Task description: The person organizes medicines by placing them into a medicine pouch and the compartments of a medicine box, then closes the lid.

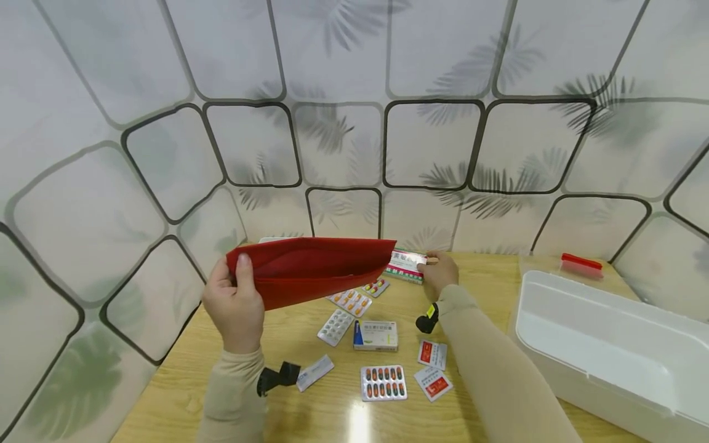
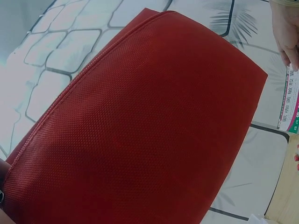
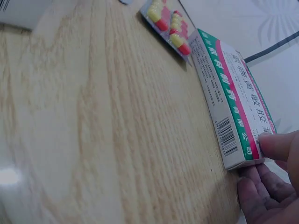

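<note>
Pinching capsule carton (image 1: 406, 266) by its end, right hand (image 1: 442, 274), far edge of desk (image 1: 487, 292) | likely light, crushable: grip edges | left hand (image 1: 235, 304) grasping soft-looking red pouch (image 1: 316, 264)

From the head we look forward and down at the table (image 1: 487, 277). Our closer wrist views share the box (image 3: 233, 100) at frame right.

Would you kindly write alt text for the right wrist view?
A right hand pinches one end of a white, green and pink medicine box, its barcode visible. By the box's far end, a blister pack of red-and-yellow capsules lies on a wooden table; part of a white carton shows at upper left.
</note>
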Demonstrator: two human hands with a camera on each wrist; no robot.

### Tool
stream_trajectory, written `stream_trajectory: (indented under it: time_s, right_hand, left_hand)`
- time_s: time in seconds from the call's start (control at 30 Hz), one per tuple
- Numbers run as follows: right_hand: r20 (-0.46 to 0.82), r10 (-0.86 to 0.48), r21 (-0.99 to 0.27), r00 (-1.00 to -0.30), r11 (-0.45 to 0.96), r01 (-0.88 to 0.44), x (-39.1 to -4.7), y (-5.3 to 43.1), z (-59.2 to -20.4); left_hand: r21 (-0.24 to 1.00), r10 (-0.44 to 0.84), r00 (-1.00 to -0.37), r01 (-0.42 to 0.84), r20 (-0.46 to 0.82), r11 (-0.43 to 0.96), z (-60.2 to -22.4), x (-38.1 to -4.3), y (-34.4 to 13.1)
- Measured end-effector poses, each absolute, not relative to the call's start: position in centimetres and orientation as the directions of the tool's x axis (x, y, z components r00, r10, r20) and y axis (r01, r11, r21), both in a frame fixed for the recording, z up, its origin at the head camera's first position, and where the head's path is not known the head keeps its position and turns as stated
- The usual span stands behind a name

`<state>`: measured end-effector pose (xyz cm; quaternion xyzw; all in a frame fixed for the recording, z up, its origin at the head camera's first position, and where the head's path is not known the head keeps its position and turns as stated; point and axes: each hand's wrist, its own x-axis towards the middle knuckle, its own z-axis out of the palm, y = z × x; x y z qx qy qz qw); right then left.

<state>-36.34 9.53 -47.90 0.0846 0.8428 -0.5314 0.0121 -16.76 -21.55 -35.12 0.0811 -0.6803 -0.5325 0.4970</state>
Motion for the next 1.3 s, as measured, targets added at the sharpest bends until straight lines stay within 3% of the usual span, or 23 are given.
stream_trajectory:
  time_s: [0.13, 0.37, 0.67, 0.93, 1.13, 1.3]
  right_hand:
    - [-0.113, 0.163, -0.929, -0.98, 0.333, 0.163, -36.4, 9.5, -48.4]
    - [-0.221, 0.239, -0.974, -0.945, -0.111, 0.2, -36.2, 9.1, -48.8]
    - [-0.29, 0.244, -0.91, -0.925, -0.37, 0.187, -35.2, 9.4, -47.5]
    - [-0.261, 0.234, -0.858, -0.937, -0.501, 0.114, -33.7, 10.1, -46.2]
    - [-0.209, 0.248, -0.87, -0.946, -0.489, 0.064, -31.8, 10.0, -44.9]
    - [-0.098, 0.305, -0.881, -0.947, -0.47, -0.06, -30.1, 10.0, -43.7]
  left_hand:
    - [0.808, -0.647, -0.489, 0.415, 0.585, 0.417, -35.2, -16.8, -21.6]
    - [0.806, -0.635, -0.5, 0.427, 0.588, 0.41, -35.3, -16.9, -21.5]
    - [0.802, -0.624, -0.508, 0.435, 0.594, 0.409, -35.2, -16.7, -21.4]
    - [0.8, -0.625, -0.502, 0.423, 0.598, 0.426, -35.2, -16.8, -21.3]
    - [0.803, -0.623, -0.508, 0.42, 0.594, 0.423, -35.0, -16.6, -21.1]
    - [0.782, -0.603, -0.499, 0.439, 0.622, 0.443, -34.9, -16.5, -20.8]
